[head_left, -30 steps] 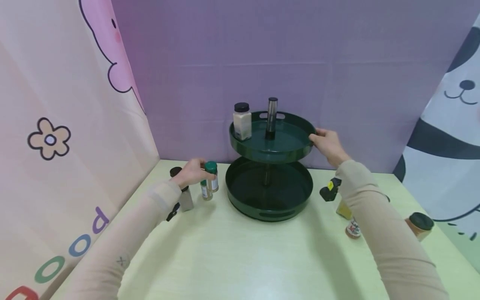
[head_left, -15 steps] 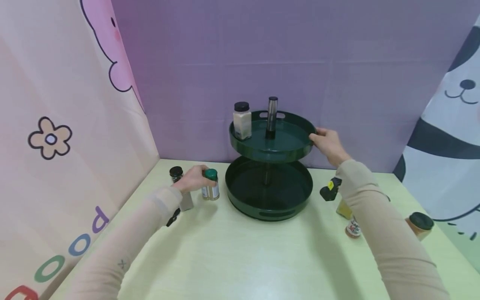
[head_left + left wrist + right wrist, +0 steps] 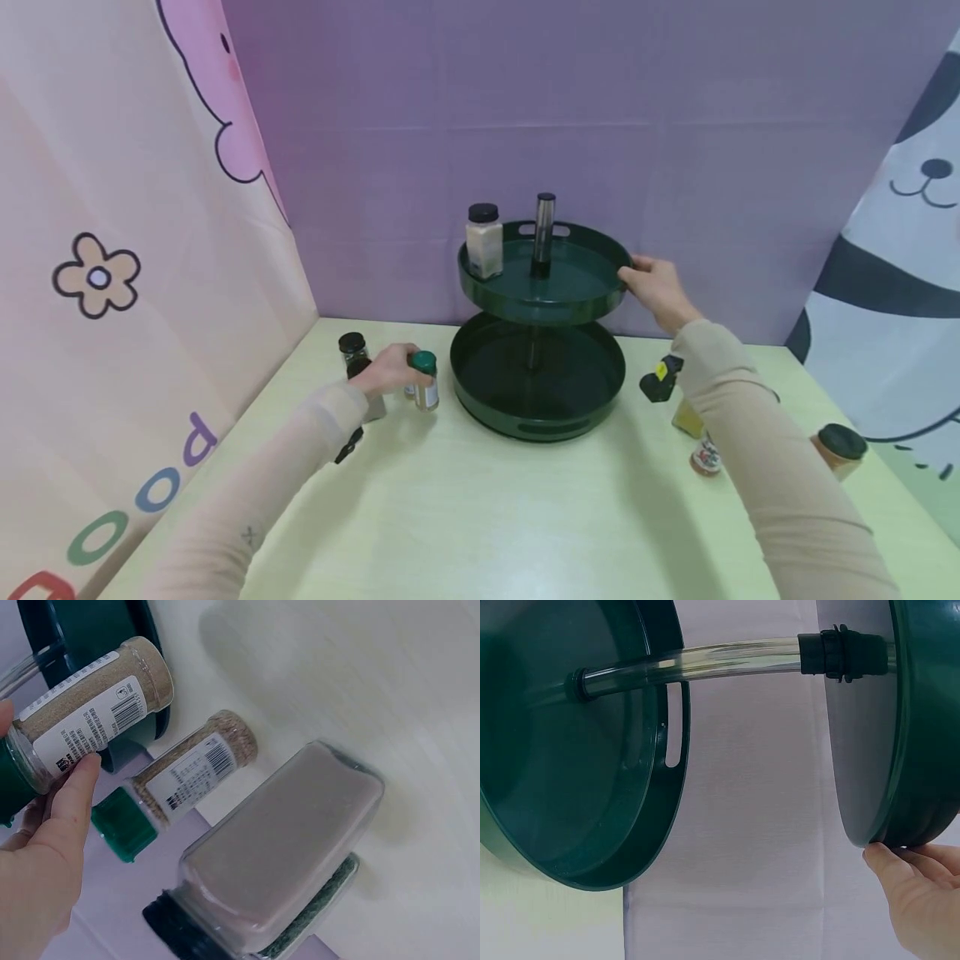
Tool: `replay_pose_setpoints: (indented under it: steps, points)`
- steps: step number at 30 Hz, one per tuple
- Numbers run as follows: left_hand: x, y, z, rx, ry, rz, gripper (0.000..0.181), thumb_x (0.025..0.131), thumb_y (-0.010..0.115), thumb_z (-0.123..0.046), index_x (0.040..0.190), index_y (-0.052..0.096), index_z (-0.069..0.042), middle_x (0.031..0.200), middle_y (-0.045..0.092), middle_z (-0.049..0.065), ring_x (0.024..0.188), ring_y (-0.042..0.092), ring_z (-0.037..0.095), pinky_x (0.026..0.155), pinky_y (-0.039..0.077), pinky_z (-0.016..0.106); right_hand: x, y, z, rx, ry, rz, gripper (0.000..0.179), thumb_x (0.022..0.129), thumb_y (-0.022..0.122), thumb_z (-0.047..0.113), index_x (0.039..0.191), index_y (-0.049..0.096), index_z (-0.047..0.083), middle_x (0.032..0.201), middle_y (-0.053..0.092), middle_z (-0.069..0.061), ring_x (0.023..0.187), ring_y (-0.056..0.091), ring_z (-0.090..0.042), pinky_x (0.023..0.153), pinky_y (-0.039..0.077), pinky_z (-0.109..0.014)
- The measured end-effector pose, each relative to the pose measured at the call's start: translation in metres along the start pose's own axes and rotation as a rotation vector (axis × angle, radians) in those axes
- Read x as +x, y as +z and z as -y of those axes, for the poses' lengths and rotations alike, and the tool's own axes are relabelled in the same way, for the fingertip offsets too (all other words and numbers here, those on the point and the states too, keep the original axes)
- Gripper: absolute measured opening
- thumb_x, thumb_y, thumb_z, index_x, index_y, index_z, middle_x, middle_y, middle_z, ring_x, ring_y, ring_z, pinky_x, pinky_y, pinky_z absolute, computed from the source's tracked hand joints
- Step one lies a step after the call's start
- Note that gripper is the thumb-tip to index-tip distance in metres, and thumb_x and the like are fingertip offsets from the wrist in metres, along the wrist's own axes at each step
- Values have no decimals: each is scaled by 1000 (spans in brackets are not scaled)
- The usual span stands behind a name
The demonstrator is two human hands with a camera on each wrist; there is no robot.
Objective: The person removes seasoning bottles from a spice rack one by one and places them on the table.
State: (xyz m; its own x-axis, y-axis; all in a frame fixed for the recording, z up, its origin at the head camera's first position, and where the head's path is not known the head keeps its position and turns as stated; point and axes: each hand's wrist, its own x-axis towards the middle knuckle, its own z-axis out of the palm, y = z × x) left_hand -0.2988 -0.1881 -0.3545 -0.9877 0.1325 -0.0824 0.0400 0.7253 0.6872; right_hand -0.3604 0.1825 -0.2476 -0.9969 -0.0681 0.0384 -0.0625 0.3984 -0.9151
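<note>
My left hand (image 3: 390,369) pinches a green-capped spice jar (image 3: 97,709) near its cap; brown powder and a white label show through the clear body. Whether its base touches the table I cannot tell. Beside it stands a smaller green-capped spice jar (image 3: 191,776), mostly hidden by the hand in the head view. Closer to the wrist are a black-capped jar of pale powder (image 3: 285,832) and a jar of green herbs (image 3: 319,907). My right hand (image 3: 660,292) grips the right edge of the upper tray (image 3: 570,287) of a dark green two-tier turntable.
A black-capped jar (image 3: 485,250) stands at the left on the upper tray, near the metal post (image 3: 544,233). Below is the lower tray (image 3: 540,429). By the right forearm are a yellow jar (image 3: 687,419), a small jar (image 3: 706,458) and an orange-brown jar (image 3: 838,450).
The left hand has come down and toward me, bringing the larger green-capped jar forward, away from the smaller one. My right hand stays on the upper tray, which looks unmoved.
</note>
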Motion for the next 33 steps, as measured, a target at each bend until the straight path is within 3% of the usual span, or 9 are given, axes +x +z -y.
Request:
replay_pose_setpoints:
  steps: [5, 19, 33]
  points:
    - [2, 6, 6, 12, 23, -1, 43, 75, 71, -17, 110, 55, 2, 104, 62, 16, 95, 57, 25, 84, 49, 36, 0, 1, 0, -2, 2, -7, 54, 94, 39, 16, 143, 25, 1, 148, 27, -18, 135, 28, -26, 109, 30, -39]
    - [4, 20, 19, -52, -34, 1, 51, 75, 72, -16, 118, 51, 2, 115, 59, 17, 107, 55, 29, 93, 45, 43, 1, 2, 0, 2, 3, -22, 54, 93, 39, 15, 143, 25, 0, 147, 28, -19, 135, 29, -26, 108, 31, -38]
    - [3, 24, 23, -60, -25, 18, 52, 75, 72, -13, 120, 51, 4, 115, 59, 19, 107, 56, 30, 93, 46, 43, 2, 0, -1, -8, 7, -11, 55, 93, 39, 16, 144, 23, 2, 149, 24, -17, 137, 25, -26, 109, 29, -40]
